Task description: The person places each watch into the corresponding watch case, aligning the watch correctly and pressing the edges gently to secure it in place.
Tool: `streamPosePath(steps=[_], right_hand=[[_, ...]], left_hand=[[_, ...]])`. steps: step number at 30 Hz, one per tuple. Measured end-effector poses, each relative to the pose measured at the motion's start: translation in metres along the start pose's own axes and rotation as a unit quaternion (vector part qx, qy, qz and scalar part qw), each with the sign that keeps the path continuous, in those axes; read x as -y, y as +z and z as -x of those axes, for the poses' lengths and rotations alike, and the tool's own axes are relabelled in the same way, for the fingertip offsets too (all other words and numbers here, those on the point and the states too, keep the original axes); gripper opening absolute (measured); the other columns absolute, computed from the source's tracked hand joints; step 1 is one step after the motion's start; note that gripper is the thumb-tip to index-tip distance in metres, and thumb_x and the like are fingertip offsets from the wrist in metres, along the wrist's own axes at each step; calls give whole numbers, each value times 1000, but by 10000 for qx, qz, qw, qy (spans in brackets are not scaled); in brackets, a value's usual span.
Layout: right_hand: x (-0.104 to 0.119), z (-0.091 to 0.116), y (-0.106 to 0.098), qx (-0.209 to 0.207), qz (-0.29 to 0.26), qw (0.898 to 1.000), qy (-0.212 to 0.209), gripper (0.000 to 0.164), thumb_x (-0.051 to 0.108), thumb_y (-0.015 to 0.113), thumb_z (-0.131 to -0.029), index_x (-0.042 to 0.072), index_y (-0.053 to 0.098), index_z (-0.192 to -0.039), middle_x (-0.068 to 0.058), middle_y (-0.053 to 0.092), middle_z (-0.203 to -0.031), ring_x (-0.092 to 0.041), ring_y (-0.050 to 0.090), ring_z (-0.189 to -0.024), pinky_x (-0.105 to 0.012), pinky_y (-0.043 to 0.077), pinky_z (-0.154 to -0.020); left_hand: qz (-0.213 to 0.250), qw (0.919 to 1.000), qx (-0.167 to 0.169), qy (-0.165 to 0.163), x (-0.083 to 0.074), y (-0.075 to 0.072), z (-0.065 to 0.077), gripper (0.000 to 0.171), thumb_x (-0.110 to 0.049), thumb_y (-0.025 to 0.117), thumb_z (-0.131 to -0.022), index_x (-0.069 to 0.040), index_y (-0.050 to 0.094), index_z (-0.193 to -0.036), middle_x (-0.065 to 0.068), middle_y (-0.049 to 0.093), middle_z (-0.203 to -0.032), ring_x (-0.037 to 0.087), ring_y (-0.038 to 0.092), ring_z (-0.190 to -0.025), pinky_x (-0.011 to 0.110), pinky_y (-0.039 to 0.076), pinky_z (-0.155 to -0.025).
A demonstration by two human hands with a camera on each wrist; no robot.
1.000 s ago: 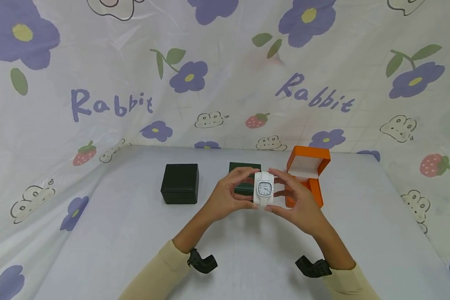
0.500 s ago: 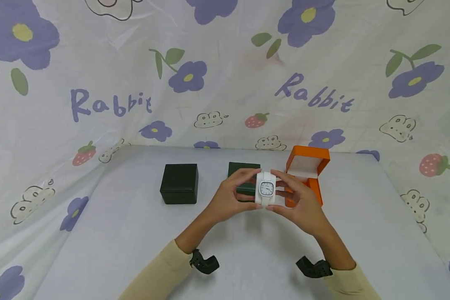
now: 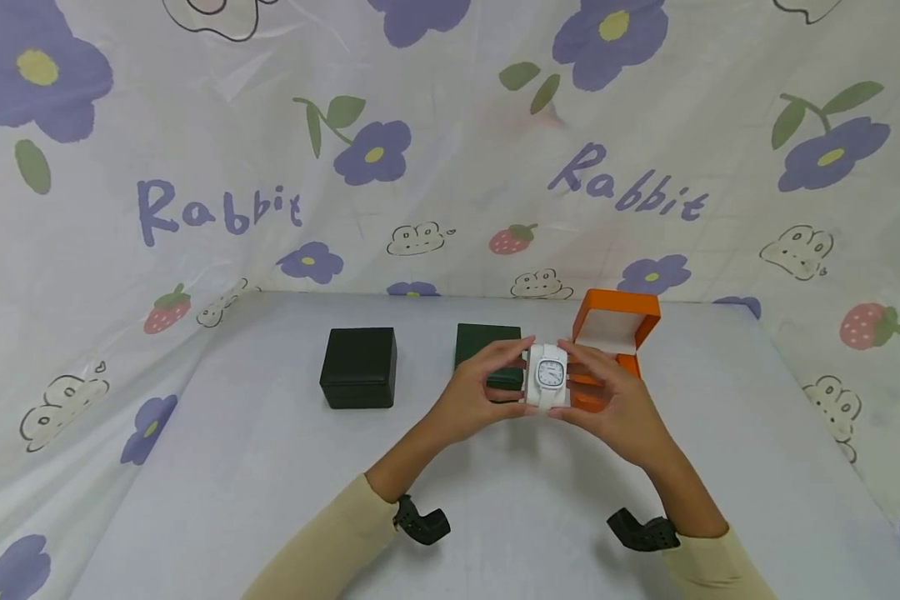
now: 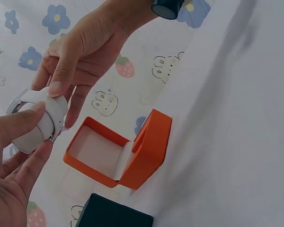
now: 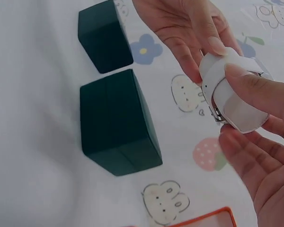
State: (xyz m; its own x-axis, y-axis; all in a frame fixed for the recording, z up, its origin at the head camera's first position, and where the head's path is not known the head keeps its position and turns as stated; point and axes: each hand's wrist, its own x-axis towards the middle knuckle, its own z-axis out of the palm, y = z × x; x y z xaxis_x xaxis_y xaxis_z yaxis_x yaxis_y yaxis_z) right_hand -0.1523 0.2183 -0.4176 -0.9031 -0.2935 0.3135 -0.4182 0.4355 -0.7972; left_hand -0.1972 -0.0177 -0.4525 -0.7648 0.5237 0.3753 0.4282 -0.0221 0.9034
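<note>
A white wristwatch [image 3: 550,375] is wrapped round a white cushion [image 5: 246,113], its squarish dial turned toward the head camera. From the left, my left hand [image 3: 480,392] pinches the cushion's side between thumb and fingers. My right hand [image 3: 622,408] holds the opposite side in the same way. Both hands are raised above the table, in front of an orange watch box [image 3: 615,302] whose lid stands up, showing a pale lining. In the left wrist view, the watch band circles the cushion, with both thumbs pressing on the white piece. The hands partly hide the orange box's base.
A closed dark green box [image 3: 487,337] stands behind my left hand, partly covered by it. Further left is a closed, nearly black box [image 3: 360,367]. The pale table [image 3: 255,492] ends at a patterned cloth backdrop [image 3: 450,167]. Dark wrist cameras [image 3: 423,521] sit on both sleeves.
Both hands have shifted a little to the right with the watch and cushion between them, now in front of the orange box. The boxes have stayed in place.
</note>
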Motion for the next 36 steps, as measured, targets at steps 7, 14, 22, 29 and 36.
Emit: streamPosePath(steps=[7,14,22,29,36], right_hand=[[-9,2,-15,57,68,10000,15,90,3,87,-78,25,45,-155,-11,54,-146,-36,63,-120,-19,53,-94],[-19,4,-28,181,179,9996,-83,88,1,85,-80,19,43,-156,-13,58,-139,-38,62,-121,-15,50,-95],[-29,8,-37,80,592,9981,147,86,8,85,-83,16,41,-156,-18,61,-136,-41,63,-119,-9,46,-94],[-37,8,-44,47,772,9960,441,83,11,83,-85,21,42,-157,-18,62,-135,-42,64,-117,-10,49,-91],[-48,5,-49,-25,929,9945,474,81,11,83,-85,16,43,-156,-18,60,-138,-39,61,-119,-47,54,-98]], left_hand=[[-211,9998,2,60,1,11,-13,82,-6,86,-81,-19,49,-152,2,47,-148,20,56,-124,29,61,-85],[-96,9999,-67,60,7,25,-26,81,-4,86,-79,-15,51,-151,3,51,-146,17,58,-121,37,60,-88],[-290,9995,-98,-94,17,38,-36,86,-5,86,-79,-24,47,-153,-6,52,-148,16,60,-121,24,59,-86],[-560,9983,-39,-132,23,46,-46,85,-6,85,-81,-22,45,-154,-3,51,-151,22,59,-123,35,60,-89],[-907,9956,-28,-247,30,52,-55,85,-12,85,-82,-23,43,-155,-1,54,-149,21,59,-124,19,57,-88]])
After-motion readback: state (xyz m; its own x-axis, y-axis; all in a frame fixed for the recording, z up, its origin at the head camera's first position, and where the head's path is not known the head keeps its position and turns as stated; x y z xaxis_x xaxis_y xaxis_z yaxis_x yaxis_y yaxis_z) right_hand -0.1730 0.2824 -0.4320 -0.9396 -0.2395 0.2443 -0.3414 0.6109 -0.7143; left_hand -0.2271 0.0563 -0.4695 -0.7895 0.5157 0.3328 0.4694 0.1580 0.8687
